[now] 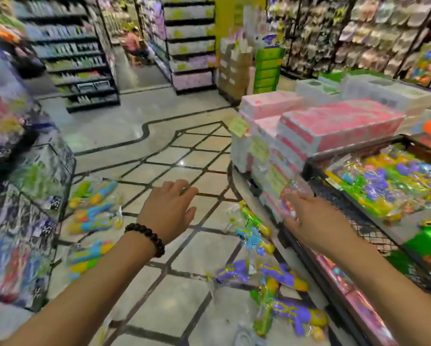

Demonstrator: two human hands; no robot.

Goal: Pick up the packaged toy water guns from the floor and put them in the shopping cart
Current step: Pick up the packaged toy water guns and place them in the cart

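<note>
— What's closest to you?

— Two bare forearms reaching out. The left hand (pixel 170 208), with a dark beaded bracelet (pixel 147 238) at the wrist, hangs palm down over the tiled floor (pixel 184 305), its fingers (pixel 184 189) loosely spread and holding nothing.

— And the other one?

— The right hand (pixel 316 221) is stretched toward the near corner of the black wire-mesh shopping cart (pixel 354 208). It's smeared with motion. A crinkly clear packet (pixel 293 196) sits right at its fingers (pixel 290 204), but I can't tell whether they grip it.

— Where are the water guns?

— Scattered on the floor. Blue, yellow and orange packaged water guns (pixel 94 216) lie left of the left fingers, against a mesh display bin (pixel 29 221). A blue and green packaged gun (pixel 253 233) lies between the two hands, below the right fingers. Purple and yellow packaged guns (pixel 284 303) lie nearer to me, beside the cart's base.

— Anything in the cart?

— Yes, a heap of bright bagged water guns (pixel 389 183), right of the right fingers. Stacked pink and white boxes (pixel 334 126) rise beyond them.
</note>
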